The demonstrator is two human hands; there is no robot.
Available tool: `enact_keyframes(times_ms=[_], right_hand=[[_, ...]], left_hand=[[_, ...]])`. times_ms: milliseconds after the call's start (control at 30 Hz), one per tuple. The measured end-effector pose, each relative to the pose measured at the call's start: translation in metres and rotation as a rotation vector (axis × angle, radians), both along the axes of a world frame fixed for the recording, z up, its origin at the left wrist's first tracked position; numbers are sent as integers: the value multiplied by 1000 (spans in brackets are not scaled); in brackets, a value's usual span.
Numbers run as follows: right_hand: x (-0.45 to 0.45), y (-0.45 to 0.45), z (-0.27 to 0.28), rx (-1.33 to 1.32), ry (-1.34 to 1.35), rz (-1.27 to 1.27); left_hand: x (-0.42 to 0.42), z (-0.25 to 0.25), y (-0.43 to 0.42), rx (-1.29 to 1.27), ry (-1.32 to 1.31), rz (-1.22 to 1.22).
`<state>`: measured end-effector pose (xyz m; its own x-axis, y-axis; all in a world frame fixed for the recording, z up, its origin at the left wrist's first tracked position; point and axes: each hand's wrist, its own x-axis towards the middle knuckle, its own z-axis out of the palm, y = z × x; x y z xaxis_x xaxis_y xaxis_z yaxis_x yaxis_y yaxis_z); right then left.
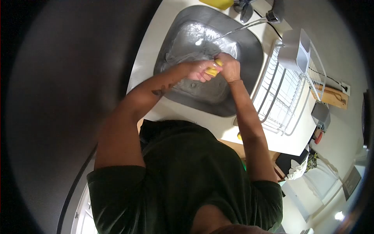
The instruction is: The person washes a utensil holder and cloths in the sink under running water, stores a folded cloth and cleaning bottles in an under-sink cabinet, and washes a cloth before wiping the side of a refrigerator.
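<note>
Over the steel sink [249,43], both my hands are close together on a yellow sponge [212,71], which looks squeezed and folded. Wet fingers of my left hand [201,71] wrap round its left side. My right hand [229,66] grips the other end, near the thumb of the left. Part of the sponge is hidden inside the fingers. Water runs from the tap [274,16] in a slanting stream into the sink beyond my hands. Shallow water and wet shine cover the sink bottom.
A white wire dish rack [278,91] stands on the counter to the right, with a grey plastic container [295,50] at its back. A yellow cloth or sponge-like item [217,3] lies behind the sink. A wooden board [331,96] leans by the wall socket [344,88].
</note>
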<state>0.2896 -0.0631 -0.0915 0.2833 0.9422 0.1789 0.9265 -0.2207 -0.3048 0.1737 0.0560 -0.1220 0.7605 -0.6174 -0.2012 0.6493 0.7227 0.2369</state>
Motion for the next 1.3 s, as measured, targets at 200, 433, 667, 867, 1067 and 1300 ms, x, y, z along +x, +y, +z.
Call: enact_keyframes(times_ms=[200,433,667,867,1067,1300], right_hand=[[15,-42,26,-184,299,-525],[1,-58,78,-96,1443,-578],[11,-75,79,-113,1807,-615],[-1,-43,79,-488,1594,-61],[-39,1,100,-575,-6,-234],[-41,-8,100,-296,-212,120]], left_hand=[[80,53,85,1353,-266,257],[172,19,79,1482,-388,158],[105,51,41,1707,-750,254],[1,84,-43,2226,-1098,306],[0,92,-24,2261,-677,178],[-20,83,-22,1712,-704,-63]])
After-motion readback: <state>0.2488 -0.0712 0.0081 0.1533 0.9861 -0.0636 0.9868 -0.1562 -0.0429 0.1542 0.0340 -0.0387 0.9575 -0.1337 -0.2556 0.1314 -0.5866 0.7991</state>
